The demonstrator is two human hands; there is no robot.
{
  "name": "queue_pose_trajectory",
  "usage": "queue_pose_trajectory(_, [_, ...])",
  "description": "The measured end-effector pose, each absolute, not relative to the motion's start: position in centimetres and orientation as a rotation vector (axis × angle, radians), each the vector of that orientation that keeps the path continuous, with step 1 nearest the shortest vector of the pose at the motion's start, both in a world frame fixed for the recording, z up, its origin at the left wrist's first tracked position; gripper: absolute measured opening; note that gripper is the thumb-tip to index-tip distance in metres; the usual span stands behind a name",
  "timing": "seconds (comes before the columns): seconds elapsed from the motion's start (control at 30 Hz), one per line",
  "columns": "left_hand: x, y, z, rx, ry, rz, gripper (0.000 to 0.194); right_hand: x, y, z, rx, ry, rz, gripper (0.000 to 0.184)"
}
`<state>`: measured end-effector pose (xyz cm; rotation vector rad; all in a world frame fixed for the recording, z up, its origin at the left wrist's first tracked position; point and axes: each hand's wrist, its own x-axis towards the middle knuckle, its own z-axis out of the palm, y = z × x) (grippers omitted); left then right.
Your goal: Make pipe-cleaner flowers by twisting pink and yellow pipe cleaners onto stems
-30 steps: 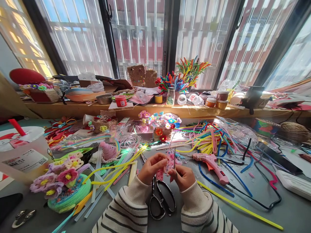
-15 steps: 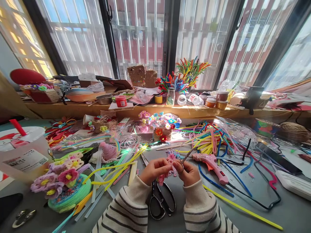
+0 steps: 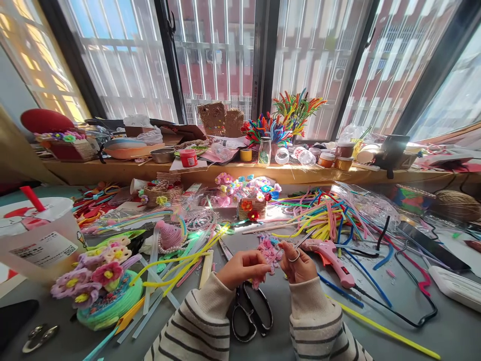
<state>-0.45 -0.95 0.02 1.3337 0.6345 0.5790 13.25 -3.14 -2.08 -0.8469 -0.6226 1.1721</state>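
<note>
My left hand [image 3: 242, 268] is closed in a pinch on a fuzzy pink chenille piece [image 3: 256, 284] that hangs below the fingertips. Small metal scissors [image 3: 304, 239] are in my right hand [image 3: 298, 265]; a finger loop shows by the thumb and the blades point up and away. A gap lies between the two hands. Behind them is a heap of pink and lilac fuzzy clippings [image 3: 268, 249]. Large black-handled scissors [image 3: 244, 321] lie on the table under my hands, their blades partly hidden by the left one.
A pink glue gun [image 3: 334, 258] with a black cord lies right of my hands. Yellow pipe cleaners [image 3: 180, 265], a green pot of fuzzy flowers [image 3: 108, 301] and a drink cup [image 3: 41, 240] stand left. A flower basket [image 3: 251, 208] is behind, below the cluttered sill [image 3: 225, 175].
My right hand has moved right with the small scissors, away from the pink piece, and turned so that the finger loop shows. My left hand keeps the piece nearly in place.
</note>
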Motion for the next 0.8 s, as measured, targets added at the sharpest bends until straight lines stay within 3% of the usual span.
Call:
queue_pose_trajectory(0.23, [-0.5,-0.9,0.0,1.303,0.649,0.585,0.023,14.0,-3.1,-1.8,-0.908,-0.588,1.137,0.031])
queue_pose_trajectory(0.37, [-0.6,-0.4,-0.2,1.286,0.738,0.773,0.022,13.6,-3.3,-2.0,-0.973,-0.673,1.150,0.038])
queue_pose_trajectory(0.53, [-0.8,-0.4,0.3,1.172,0.827,0.997,0.022,12.3,-3.9,-2.3,-1.123,-1.109,1.005,0.050])
queue_pose_trajectory(0.8, [-0.9,-0.7,0.3,1.242,0.705,0.999,0.022,11.4,-4.7,-2.2,-1.209,-1.779,0.767,0.067])
